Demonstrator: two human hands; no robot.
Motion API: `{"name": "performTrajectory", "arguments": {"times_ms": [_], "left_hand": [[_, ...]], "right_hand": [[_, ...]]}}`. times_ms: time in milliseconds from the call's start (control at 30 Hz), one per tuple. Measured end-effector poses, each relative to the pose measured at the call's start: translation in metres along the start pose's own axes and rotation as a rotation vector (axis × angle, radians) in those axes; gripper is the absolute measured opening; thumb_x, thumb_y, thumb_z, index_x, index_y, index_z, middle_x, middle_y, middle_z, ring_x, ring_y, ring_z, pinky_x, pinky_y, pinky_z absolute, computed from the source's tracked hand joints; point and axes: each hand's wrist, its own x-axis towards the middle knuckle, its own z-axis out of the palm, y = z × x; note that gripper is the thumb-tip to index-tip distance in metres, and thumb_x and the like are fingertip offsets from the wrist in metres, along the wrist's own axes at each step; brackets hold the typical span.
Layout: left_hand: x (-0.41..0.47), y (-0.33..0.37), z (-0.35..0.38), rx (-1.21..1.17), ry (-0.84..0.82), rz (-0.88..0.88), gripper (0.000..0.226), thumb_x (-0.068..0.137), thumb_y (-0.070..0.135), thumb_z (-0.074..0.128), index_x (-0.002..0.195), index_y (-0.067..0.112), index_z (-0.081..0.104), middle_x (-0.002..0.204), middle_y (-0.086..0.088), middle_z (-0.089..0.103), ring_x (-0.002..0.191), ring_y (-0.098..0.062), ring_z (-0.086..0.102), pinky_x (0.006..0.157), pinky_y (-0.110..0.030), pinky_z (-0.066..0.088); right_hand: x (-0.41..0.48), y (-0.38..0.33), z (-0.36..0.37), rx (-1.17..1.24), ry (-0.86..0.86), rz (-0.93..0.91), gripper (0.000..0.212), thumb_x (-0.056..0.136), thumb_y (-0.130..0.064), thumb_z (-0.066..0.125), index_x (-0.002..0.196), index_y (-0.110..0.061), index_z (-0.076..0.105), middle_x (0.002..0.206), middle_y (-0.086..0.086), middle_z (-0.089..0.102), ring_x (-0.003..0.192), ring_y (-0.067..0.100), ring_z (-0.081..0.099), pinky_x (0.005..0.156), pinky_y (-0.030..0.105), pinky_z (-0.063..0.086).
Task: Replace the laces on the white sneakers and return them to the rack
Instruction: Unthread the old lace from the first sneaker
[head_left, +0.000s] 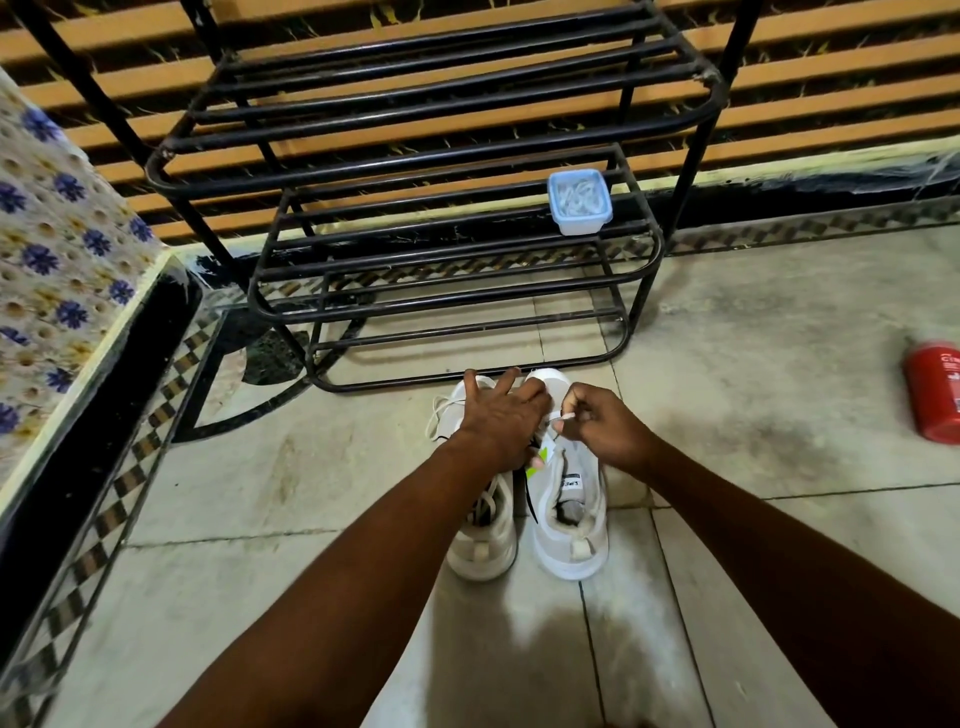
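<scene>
Relacing, lower centre: right hand (605, 423) pinches thin white lace tip (563, 415) over white mesh sneakers (571, 525) on floor below black metal rack (441, 312); left hand (498, 415) spread, steadying them; next probably needs careful eyelet threading

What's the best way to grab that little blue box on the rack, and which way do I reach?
Probably hold the blue box by its two opposite side walls, just under the lid's rim, reaching in from the front and above. It sits flat with its lid on, near the right end of a middle shelf of the rack, and no bar crosses over it in this view.
</scene>
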Motion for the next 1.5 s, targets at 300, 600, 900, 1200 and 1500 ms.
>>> {"name": "performTrajectory", "arguments": {"times_ms": [300, 600, 900, 1200, 1500], "left_hand": [[-0.002, 0.001, -0.002, 0.004, -0.014, -0.004, 0.088, 0.086, 0.054, 0.074, 0.158, 0.031, 0.029, 0.158, 0.01, 0.031, 0.155, -0.026, 0.013, 0.114, -0.075, 0.01], [0.0, 0.0, 0.0, 0.005, 0.022, 0.015, 0.08, 0.083, 0.058, 0.074, 0.151, 0.036, 0.039, 0.152, 0.012, 0.036, 0.151, -0.024, 0.022, 0.11, -0.072, 0.012], [0.001, 0.0, -0.001, 0.025, 0.014, 0.023, 0.081, 0.082, 0.057, 0.075, 0.151, 0.035, 0.038, 0.152, 0.01, 0.035, 0.15, -0.024, 0.022, 0.11, -0.071, 0.011], [0.001, 0.0, -0.002, 0.031, 0.013, 0.018, 0.08, 0.085, 0.055, 0.074, 0.153, 0.035, 0.037, 0.155, 0.011, 0.034, 0.151, -0.025, 0.022, 0.112, -0.072, 0.011], [0.002, 0.001, 0.001, 0.043, 0.022, 0.019, 0.083, 0.082, 0.057, 0.076, 0.152, 0.035, 0.037, 0.155, 0.012, 0.034, 0.151, -0.024, 0.023, 0.11, -0.07, 0.01]], "right_hand": [[0.005, -0.011, -0.008, -0.824, -0.108, -0.196, 0.021, 0.087, -0.012, 0.058, 0.098, -0.03, 0.053, 0.092, -0.004, 0.044, 0.097, 0.023, 0.046, 0.067, 0.032, 0.039], [0.002, -0.011, -0.019, 0.436, 0.168, 0.251, 0.03, 0.092, 0.007, 0.05, 0.072, -0.012, 0.06, 0.069, 0.0, 0.056, 0.065, 0.014, 0.05, 0.059, 0.027, 0.044], [-0.002, 0.017, -0.029, -0.36, 0.046, -0.093, 0.02, 0.078, -0.016, 0.083, 0.069, -0.024, 0.068, 0.071, -0.015, 0.059, 0.071, -0.003, 0.055, 0.071, 0.023, 0.037], [-0.013, 0.004, -0.046, 0.689, 0.187, 0.112, 0.03, 0.101, 0.001, 0.044, 0.078, -0.018, 0.045, 0.074, 0.005, 0.056, 0.053, 0.011, 0.034, 0.048, 0.022, 0.025], [-0.022, 0.022, -0.043, -0.444, -0.073, -0.17, 0.02, 0.09, -0.009, 0.055, 0.088, -0.026, 0.044, 0.067, -0.003, 0.053, 0.059, 0.015, 0.046, 0.061, 0.027, 0.04]]}}
